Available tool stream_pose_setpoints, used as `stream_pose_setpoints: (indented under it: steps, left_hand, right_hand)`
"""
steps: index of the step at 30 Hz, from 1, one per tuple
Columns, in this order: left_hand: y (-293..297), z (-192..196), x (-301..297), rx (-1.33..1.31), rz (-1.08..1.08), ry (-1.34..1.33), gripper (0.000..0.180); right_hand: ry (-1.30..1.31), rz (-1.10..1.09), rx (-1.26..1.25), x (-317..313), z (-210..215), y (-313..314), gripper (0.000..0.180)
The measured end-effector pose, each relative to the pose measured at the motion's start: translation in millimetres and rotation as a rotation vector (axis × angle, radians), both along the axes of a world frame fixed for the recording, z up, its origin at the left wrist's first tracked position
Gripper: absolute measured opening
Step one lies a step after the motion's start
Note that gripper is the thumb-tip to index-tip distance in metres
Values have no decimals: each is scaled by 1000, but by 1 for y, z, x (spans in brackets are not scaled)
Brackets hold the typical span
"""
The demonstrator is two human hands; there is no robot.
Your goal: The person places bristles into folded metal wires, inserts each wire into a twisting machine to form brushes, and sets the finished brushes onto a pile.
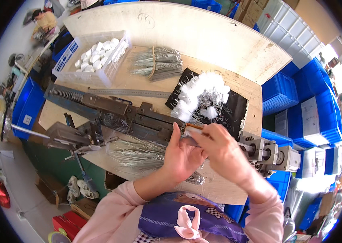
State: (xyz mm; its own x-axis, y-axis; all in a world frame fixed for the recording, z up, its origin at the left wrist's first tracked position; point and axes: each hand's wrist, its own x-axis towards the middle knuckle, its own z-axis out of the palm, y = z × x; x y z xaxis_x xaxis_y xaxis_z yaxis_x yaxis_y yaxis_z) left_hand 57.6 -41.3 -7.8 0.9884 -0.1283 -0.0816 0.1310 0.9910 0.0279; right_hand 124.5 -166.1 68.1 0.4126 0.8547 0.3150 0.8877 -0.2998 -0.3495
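Both hands meet over the front of a long dark metal machine (pixel 150 120) on the wooden table. My right hand (pixel 223 148) is closed, with its fingertips pinched on a small white piece with an orange-brown edge (pixel 194 127). My left hand (pixel 182 158) is palm up beside it, with the thumb raised. Its fingers curl around something grey that the right hand partly hides, and I cannot make out what it is. Below and left of the hands lies a loose bundle of thin metal wires (pixel 138 154). Beyond them, white tufted pieces with wire stems (pixel 191 94) are heaped on a black cloth (pixel 239 111).
A clear plastic basket (pixel 118 67) of white round pieces stands far left, near a banded wire bundle (pixel 155 64). A steel ruler (pixel 130 92) lies behind the machine. Metal clamp blocks (pixel 268 153) are at right. A pale board (pixel 175 24) borders the back; blue bins (pixel 278 95) stand right.
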Motion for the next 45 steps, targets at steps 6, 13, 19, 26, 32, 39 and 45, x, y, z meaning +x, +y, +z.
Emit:
stream_pose_setpoints:
  steps: [6,13,19,26,32,39,45]
  left_hand:
    - [2,10,-12,116,116,62,69]
    - [5,15,-12,209,132,55,70]
    - [2,13,-6,140,90,52,70]
    - [7,0,-7,-11,25,-108,72]
    - [13,15,-20,156,102,76,72]
    - [16,18,-20,64,121,83,64]
    - [14,25,-14,103,100,72,56]
  right_hand:
    - [290,-180,169,33,-5,4,16]
    - [31,-99,74,28,-2,9,12]
    - [-129,-96,96,24,1,3,15]
    - [-162,-87,71,10,7,13,22]
    - [45,-398,-45,-17,31,-19,24]
    - [-134,-407,-211,-34,5,-1,34]
    - [-419,-388,-428,-30,6,2,45]
